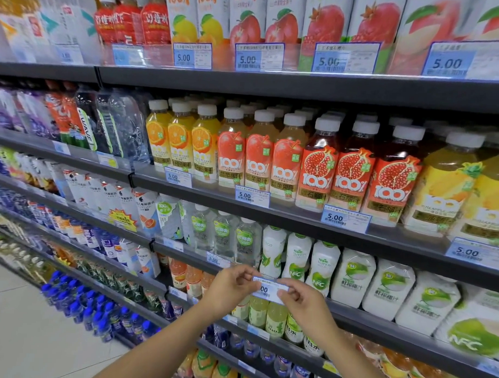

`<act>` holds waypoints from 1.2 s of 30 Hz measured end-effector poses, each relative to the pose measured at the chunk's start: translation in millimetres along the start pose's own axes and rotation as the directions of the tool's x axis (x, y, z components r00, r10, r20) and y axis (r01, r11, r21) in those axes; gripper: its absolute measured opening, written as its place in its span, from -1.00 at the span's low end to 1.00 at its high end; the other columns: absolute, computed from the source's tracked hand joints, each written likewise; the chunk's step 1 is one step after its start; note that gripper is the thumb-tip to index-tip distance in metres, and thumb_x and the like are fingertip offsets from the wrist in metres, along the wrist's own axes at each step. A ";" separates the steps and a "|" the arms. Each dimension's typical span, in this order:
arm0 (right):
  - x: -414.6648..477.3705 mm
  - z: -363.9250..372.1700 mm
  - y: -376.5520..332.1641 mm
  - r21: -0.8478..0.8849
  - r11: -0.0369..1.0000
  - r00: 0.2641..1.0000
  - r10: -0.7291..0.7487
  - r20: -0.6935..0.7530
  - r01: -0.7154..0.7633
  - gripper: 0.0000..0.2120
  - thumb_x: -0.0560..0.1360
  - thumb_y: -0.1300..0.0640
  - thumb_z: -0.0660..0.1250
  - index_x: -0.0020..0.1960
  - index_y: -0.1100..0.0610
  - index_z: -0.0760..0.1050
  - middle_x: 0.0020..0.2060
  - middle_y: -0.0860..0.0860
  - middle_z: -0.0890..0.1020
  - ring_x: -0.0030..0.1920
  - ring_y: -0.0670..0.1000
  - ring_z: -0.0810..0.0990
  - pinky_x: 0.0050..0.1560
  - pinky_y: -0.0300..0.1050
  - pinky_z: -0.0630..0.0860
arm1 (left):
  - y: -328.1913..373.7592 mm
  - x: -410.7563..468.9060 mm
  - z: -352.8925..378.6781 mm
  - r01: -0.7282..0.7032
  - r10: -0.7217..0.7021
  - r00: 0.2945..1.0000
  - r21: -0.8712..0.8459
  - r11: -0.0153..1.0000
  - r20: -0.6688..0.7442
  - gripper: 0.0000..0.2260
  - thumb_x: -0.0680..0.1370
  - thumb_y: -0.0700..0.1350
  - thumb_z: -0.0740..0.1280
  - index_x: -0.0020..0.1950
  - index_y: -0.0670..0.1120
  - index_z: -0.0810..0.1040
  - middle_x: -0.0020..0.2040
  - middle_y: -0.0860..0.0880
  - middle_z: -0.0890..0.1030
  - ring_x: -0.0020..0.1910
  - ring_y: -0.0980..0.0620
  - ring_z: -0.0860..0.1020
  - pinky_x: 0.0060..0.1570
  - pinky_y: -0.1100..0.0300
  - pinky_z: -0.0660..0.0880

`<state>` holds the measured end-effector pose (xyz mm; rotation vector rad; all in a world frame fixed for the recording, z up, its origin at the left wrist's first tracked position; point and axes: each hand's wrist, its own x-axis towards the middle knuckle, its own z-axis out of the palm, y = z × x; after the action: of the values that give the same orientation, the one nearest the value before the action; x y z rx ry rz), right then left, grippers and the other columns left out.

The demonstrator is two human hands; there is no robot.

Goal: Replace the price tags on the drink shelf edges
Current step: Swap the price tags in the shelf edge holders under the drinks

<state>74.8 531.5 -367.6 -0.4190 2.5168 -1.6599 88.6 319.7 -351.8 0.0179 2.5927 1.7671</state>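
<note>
A white and blue price tag (269, 289) is held at the dark edge of the third shelf (385, 326), in front of white coconut drink bottles (298, 257). My left hand (232, 284) pinches the tag's left end from above. My right hand (302, 299) pinches its right end between thumb and fingers. Part of the printed price is hidden by my fingers. Other tags in place read 5.00 (252, 196) and 6.00 (215, 259) along the shelf edges.
Rows of juice bottles (260, 161) and cartons (248, 22) fill the upper shelves. Water and soft drink bottles (77, 310) crowd the lower left shelves. A pale tiled floor (17, 330) lies at the lower left.
</note>
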 end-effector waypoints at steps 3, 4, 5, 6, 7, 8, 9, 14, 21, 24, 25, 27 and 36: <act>-1.1 10.8 10.6 -0.076 0.997 0.999 -0.030 0.025 0.032 -0.85 0.53 0.14 0.40 -0.04 -0.13 0.63 -0.31 -0.24 0.64 -0.27 -0.22 0.56 -0.19 -0.37 0.45 | -12.1 -8.5 0.4 0.014 -0.015 1.000 0.071 0.997 0.010 -0.92 0.53 -0.12 0.47 -0.01 -0.01 0.64 -0.21 0.06 0.53 -0.32 0.23 0.45 -0.26 0.35 0.45; -1.1 15.6 13.0 -0.099 0.994 0.999 -0.032 0.035 0.035 -0.86 0.53 0.13 0.41 -0.06 -0.12 0.64 -0.28 -0.25 0.66 -0.22 -0.23 0.58 -0.15 -0.37 0.46 | -17.3 -11.7 -0.5 0.005 -0.007 1.000 0.087 0.996 0.018 -0.92 0.53 -0.12 0.47 0.00 -0.03 0.63 -0.23 0.07 0.52 -0.32 0.23 0.45 -0.25 0.35 0.44; -0.9 21.0 14.4 -0.126 0.991 0.998 -0.034 0.046 0.040 -0.87 0.53 0.13 0.41 -0.07 -0.11 0.64 -0.24 -0.23 0.67 -0.17 -0.23 0.59 -0.12 -0.37 0.47 | -23.1 -14.5 -2.5 -0.004 0.001 1.000 0.097 0.995 0.026 -0.93 0.54 -0.12 0.47 -0.01 -0.03 0.63 -0.26 0.09 0.50 -0.32 0.22 0.44 -0.24 0.33 0.44; -0.5 26.9 14.8 -0.156 0.987 0.998 -0.039 0.059 0.047 -0.87 0.52 0.12 0.41 -0.07 -0.12 0.64 -0.20 -0.22 0.67 -0.14 -0.23 0.60 -0.09 -0.37 0.49 | -27.9 -17.0 -5.2 -0.016 0.012 0.999 0.105 0.994 0.037 -0.95 0.54 -0.12 0.46 -0.03 -0.02 0.62 -0.30 0.13 0.48 -0.33 0.21 0.43 -0.24 0.32 0.42; -0.2 32.8 14.8 -0.189 0.980 0.996 -0.044 0.073 0.057 -0.86 0.52 0.11 0.41 -0.08 -0.14 0.62 -0.17 -0.22 0.68 -0.12 -0.22 0.61 -0.06 -0.34 0.51 | -33.0 -18.3 -9.1 -0.029 0.024 0.999 0.118 0.993 0.045 -0.94 0.54 -0.12 0.45 -0.08 0.01 0.61 -0.33 0.16 0.46 -0.35 0.23 0.41 -0.26 0.34 0.40; 0.5 38.5 14.6 -0.224 0.972 0.995 -0.045 0.086 0.063 -0.86 0.52 0.10 0.40 -0.08 -0.17 0.61 -0.15 -0.23 0.68 -0.11 -0.22 0.62 -0.04 -0.32 0.52 | -37.3 -18.1 -13.3 -0.038 0.031 0.998 0.142 0.989 0.048 -0.90 0.55 -0.12 0.45 -0.12 0.04 0.59 -0.36 0.18 0.46 -0.37 0.25 0.40 -0.27 0.36 0.37; 1.8 42.9 14.3 -0.258 0.964 0.995 -0.040 0.092 0.063 -0.85 0.52 0.08 0.40 -0.08 -0.18 0.60 -0.14 -0.25 0.67 -0.10 -0.24 0.62 -0.01 -0.31 0.53 | -41.0 -16.2 -18.2 -0.036 0.029 0.999 0.170 0.985 0.046 -0.87 0.56 -0.12 0.44 -0.15 0.06 0.57 -0.36 0.18 0.49 -0.37 0.26 0.41 -0.28 0.38 0.35; 12.0 55.6 4.9 -0.264 0.964 0.999 0.039 0.019 -0.033 -0.90 0.55 0.14 0.38 -0.01 -0.02 0.65 -0.23 -0.24 0.62 -0.15 -0.35 0.57 -0.10 -0.43 0.45 | -63.1 10.6 -44.8 -0.029 0.008 0.997 0.289 0.957 0.072 -0.94 0.58 -0.15 0.37 -0.05 0.00 0.62 -0.26 0.17 0.60 -0.30 0.27 0.49 -0.26 0.35 0.43; 15.4 61.2 -0.7 -0.226 0.962 0.984 0.132 -0.118 -0.156 -0.88 0.54 0.19 0.38 -0.05 -0.02 0.60 -0.29 -0.14 0.58 -0.24 -0.39 0.52 -0.18 -0.45 0.42 | -83.8 52.3 -58.3 -0.252 0.272 0.961 0.575 0.779 0.051 -0.86 0.61 -0.05 0.31 0.14 0.02 0.57 0.04 0.07 0.57 0.03 0.06 0.52 0.07 0.11 0.50; 15.9 61.4 -4.4 -0.213 0.962 0.976 0.137 -0.172 -0.172 -0.90 0.54 0.17 0.38 0.00 0.02 0.64 -0.25 -0.14 0.62 -0.23 -0.36 0.54 -0.19 -0.43 0.44 | -105.5 63.8 -65.5 -0.338 0.407 0.911 0.696 0.633 0.072 -0.81 0.60 -0.03 0.28 0.20 0.06 0.55 0.10 0.07 0.52 0.09 0.00 0.47 0.08 0.06 0.44; 15.0 62.3 -4.7 -0.207 0.962 0.973 0.138 -0.187 -0.176 -0.90 0.54 0.18 0.38 0.00 0.03 0.64 -0.26 -0.13 0.62 -0.25 -0.35 0.54 -0.19 -0.43 0.44 | -109.9 65.7 -66.9 -0.343 0.420 0.904 0.723 0.599 0.081 -0.79 0.61 -0.01 0.26 0.23 0.08 0.53 0.13 0.08 0.51 0.11 0.00 0.45 0.11 0.05 0.43; 11.3 65.4 -2.5 -0.199 0.964 0.970 0.135 -0.203 -0.176 -0.89 0.54 0.20 0.39 -0.05 0.00 0.63 -0.29 -0.11 0.60 -0.27 -0.31 0.53 -0.21 -0.41 0.42 | -116.6 68.9 -69.4 -0.346 0.440 0.894 0.755 0.557 0.085 -0.77 0.62 0.00 0.25 0.26 0.08 0.53 0.16 0.07 0.50 0.15 -0.02 0.45 0.15 0.01 0.44; 8.9 68.8 4.1 -0.149 0.964 0.953 0.181 -0.244 -0.222 -0.91 0.53 0.14 0.39 -0.05 0.00 0.66 -0.23 -0.05 0.67 -0.26 -0.22 0.54 -0.18 -0.33 0.47 | -123.1 80.6 -86.2 -0.306 0.507 0.862 0.773 0.556 -0.023 -0.84 0.54 -0.15 0.41 0.11 0.03 0.64 0.09 0.05 0.59 0.11 -0.07 0.49 0.11 -0.04 0.44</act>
<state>81.5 469.6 -398.4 0.0240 2.7707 -1.4944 6.3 195.5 -434.6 0.4797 3.5328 0.5742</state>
